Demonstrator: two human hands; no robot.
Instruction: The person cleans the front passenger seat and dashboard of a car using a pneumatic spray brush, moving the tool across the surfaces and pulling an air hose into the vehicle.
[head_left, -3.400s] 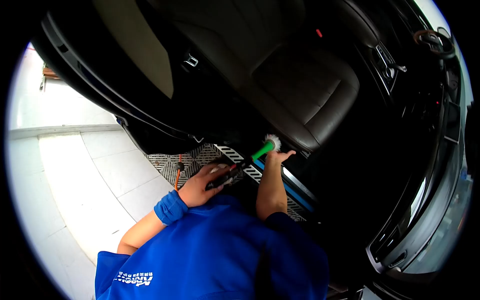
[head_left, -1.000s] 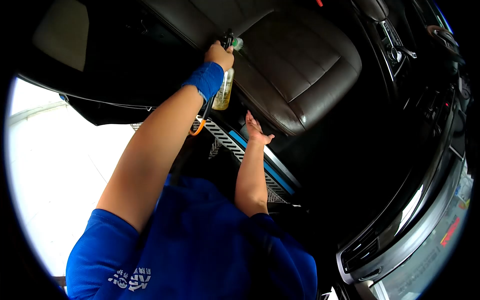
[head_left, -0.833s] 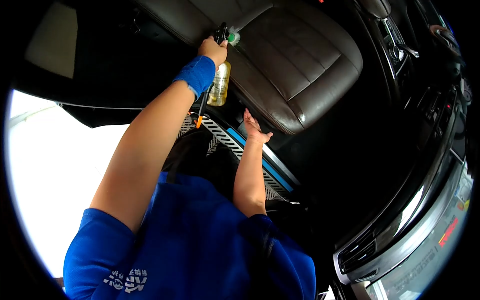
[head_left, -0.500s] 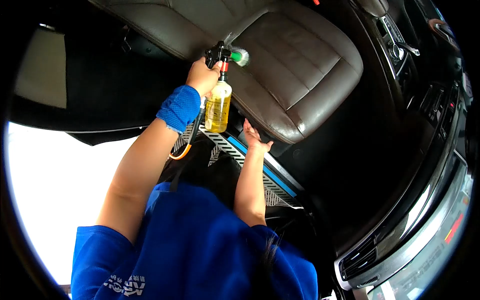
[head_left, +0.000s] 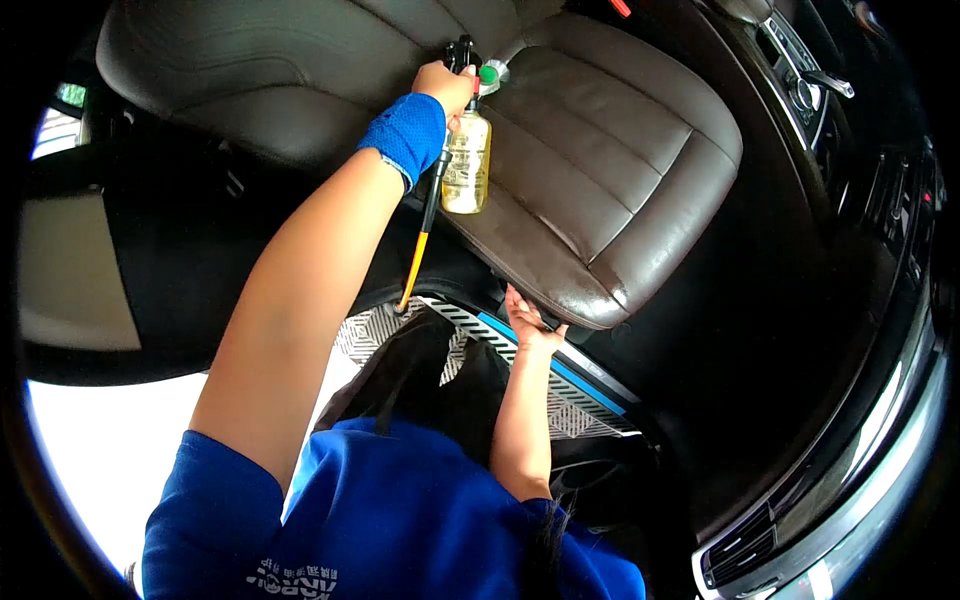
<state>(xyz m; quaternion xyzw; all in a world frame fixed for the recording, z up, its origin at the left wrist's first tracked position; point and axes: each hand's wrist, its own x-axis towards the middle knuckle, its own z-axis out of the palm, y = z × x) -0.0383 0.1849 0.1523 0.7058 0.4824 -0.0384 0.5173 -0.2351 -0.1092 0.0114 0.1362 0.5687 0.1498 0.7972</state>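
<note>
My left hand (head_left: 447, 88), with a blue cloth wristband (head_left: 405, 138) at its wrist, is closed around a spray gun (head_left: 458, 55). A clear bottle of yellowish liquid (head_left: 467, 165) hangs beneath the gun, and a green-collared brush nozzle (head_left: 489, 76) points toward the seat. From the gun an orange and black hose (head_left: 417, 260) runs down. Brown leather covers the car seat (head_left: 600, 150); the nozzle is where cushion and backrest meet. My right hand (head_left: 535, 322) rests open against the seat's lower side, fingers stretched and partly under the cushion edge.
The seat backrest (head_left: 260, 70) rises at upper left. A door sill with a blue strip (head_left: 545, 360) runs below the seat. At right are the gear console (head_left: 800, 90) and dashboard (head_left: 850, 430). The dark door pillar trim (head_left: 80, 270) stands at left.
My left hand has carried the spray gun farther in, toward the backrest seam, and the hose hangs straighter. My right hand stays by the seat's lower side. The view has shifted slightly.
</note>
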